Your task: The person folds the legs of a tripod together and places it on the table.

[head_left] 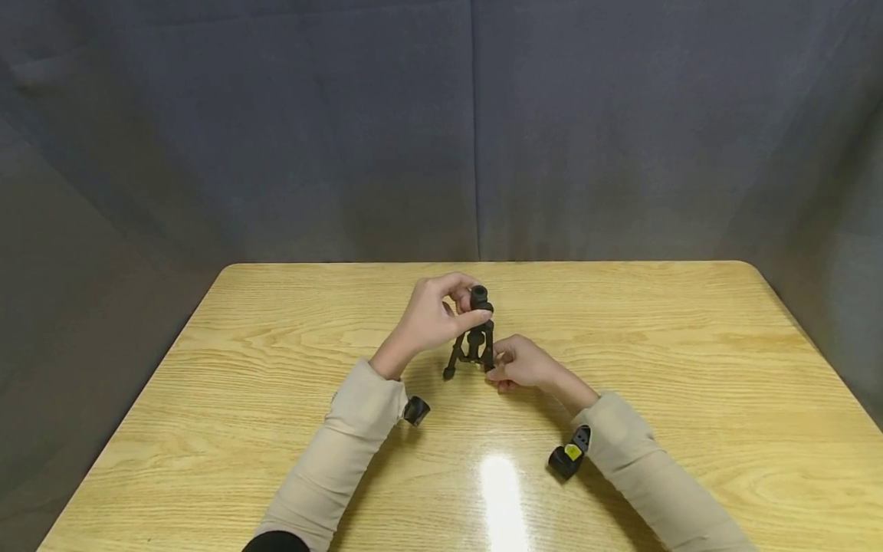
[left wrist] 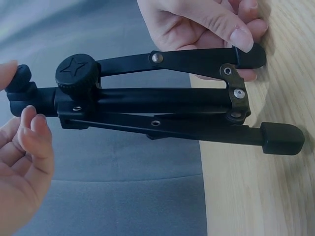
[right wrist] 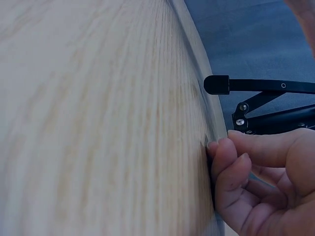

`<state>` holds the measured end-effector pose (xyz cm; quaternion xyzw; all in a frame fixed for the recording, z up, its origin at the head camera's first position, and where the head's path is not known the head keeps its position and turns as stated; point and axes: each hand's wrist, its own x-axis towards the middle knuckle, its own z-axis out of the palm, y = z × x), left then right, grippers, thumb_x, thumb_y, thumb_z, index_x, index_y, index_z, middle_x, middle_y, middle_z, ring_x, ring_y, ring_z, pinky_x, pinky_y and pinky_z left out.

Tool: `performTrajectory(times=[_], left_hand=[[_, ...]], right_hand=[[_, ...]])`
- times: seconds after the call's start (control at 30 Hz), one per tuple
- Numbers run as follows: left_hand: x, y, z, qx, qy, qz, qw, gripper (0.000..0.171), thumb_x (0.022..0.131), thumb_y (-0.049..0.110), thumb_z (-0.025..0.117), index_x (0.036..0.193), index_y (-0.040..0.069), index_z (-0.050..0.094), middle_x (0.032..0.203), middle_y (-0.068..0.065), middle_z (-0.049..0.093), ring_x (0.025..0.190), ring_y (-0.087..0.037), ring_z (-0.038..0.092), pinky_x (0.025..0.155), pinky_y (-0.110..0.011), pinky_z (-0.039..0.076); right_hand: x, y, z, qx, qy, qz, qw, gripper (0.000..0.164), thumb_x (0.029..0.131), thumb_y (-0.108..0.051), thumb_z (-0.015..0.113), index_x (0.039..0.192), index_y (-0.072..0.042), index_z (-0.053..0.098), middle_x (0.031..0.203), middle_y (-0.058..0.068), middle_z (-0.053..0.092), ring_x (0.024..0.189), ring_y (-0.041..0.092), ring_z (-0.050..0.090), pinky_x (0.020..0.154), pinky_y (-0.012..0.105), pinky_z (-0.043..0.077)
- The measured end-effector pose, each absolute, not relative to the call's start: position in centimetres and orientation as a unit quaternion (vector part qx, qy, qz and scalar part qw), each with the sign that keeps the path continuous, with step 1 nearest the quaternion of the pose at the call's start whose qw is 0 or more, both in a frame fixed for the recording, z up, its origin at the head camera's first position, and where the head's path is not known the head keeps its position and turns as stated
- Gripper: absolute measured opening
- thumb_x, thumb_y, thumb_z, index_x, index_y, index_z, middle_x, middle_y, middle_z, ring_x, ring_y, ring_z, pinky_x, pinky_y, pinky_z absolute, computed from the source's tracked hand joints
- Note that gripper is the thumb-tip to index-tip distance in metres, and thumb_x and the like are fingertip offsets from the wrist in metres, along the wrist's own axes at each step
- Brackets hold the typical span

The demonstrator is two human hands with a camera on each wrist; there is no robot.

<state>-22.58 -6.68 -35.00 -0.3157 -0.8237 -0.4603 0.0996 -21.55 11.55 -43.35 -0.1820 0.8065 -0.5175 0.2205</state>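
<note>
A small black tripod [head_left: 476, 338] stands upright on the table with its legs partly spread. My left hand [head_left: 436, 316] grips it near the top, thumb on one side and fingers on the other. Lower down, my right hand [head_left: 526, 363] pinches the rubber foot of one leg, and the left wrist view has the thumb pressed on that foot [left wrist: 252, 57]. A round knob with a star mark [left wrist: 77, 73] sits high on the centre column [left wrist: 162, 101]. Riveted braces join the column to the legs. In the right wrist view another leg [right wrist: 266, 85] extends above the right hand.
The wooden table [head_left: 276, 368] has light grain and rounded far corners. Behind it hangs a dark grey-blue curtain [head_left: 345, 138]. Black wrist devices show at the left cuff [head_left: 417, 411] and the right cuff [head_left: 566, 461].
</note>
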Motion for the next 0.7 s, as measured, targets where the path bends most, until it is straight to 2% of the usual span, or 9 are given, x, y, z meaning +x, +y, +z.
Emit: performTrajectory(times=[0.47, 0.7], left_hand=[[-22.32, -7.19, -34.23, -0.329, -0.826, -0.445, 0.106, 0.03, 0.077, 0.011, 0.071, 0.102, -0.002, 0.063, 0.067, -0.003, 0.057, 0.06, -0.011, 0.052, 0.048, -0.022, 0.044], [-22.12, -7.54, -34.06, -0.334, -0.824, -0.445, 0.108, 0.03, 0.079, 0.012, 0.07, 0.104, -0.003, 0.062, 0.068, -0.003, 0.057, 0.062, -0.011, 0.052, 0.049, -0.022, 0.044]], right_hand=[[-21.27, 12.06, -43.27, -0.2, 0.806, -0.518, 0.205, 0.01, 0.083, 0.002, 0.06, 0.091, 0.008, 0.06, 0.063, 0.013, 0.062, 0.051, 0.016, 0.058, 0.049, 0.026, 0.046], [-21.4, 12.51, -43.41, -0.212, 0.808, -0.515, 0.195, 0.015, 0.084, -0.003, 0.061, 0.096, 0.007, 0.061, 0.06, 0.013, 0.06, 0.053, 0.018, 0.058, 0.051, 0.031, 0.048]])
